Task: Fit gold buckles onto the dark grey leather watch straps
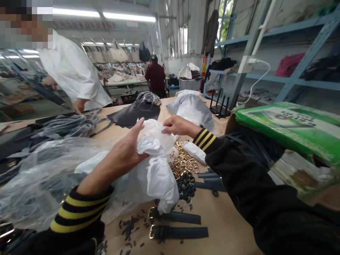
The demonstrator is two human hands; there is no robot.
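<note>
- A large, crinkled, clear plastic bag (47,166) is spreading over the tan tabletop (225,219), left of the heap of gold-coloured metal buckles (184,161).
- A tangle of long, thin, dark grey straps (71,124) is lying farther back, well left of the heap.
- 1 co-worker in a white long-sleeved top (69,67) is standing beyond those straps, far to the heap's left.
- The person's left hand (123,154), left of the heap, is holding a crumpled bundle of white, filmy plastic (162,180) between its widely parted thumb and fingers; the fingertips are partly hiding, so how firmly they are pressing I cannot tell.
- Small, black, slender pieces (130,226) are scattering nearer the viewer, left of the heap.
- A flat, black bag-shaped panel (135,115) is lying behind and left of the heap.
- The white bundle itself is hanging just left of the heap.
- 2 black, flat straps with gold-coloured buckles (183,232) are lying side by side, nearer the viewer than the heap.
- The right hand (180,125), just behind the heap, is pinching the bundle's upper right edge between thumb and curled fingers.
- Small black rings (186,186) are piling against the heap's near side.
- A white, elongated packet (195,151) is resting just right of the heap.
- A green printed box lid (287,124) is sitting well right of the heap.
</note>
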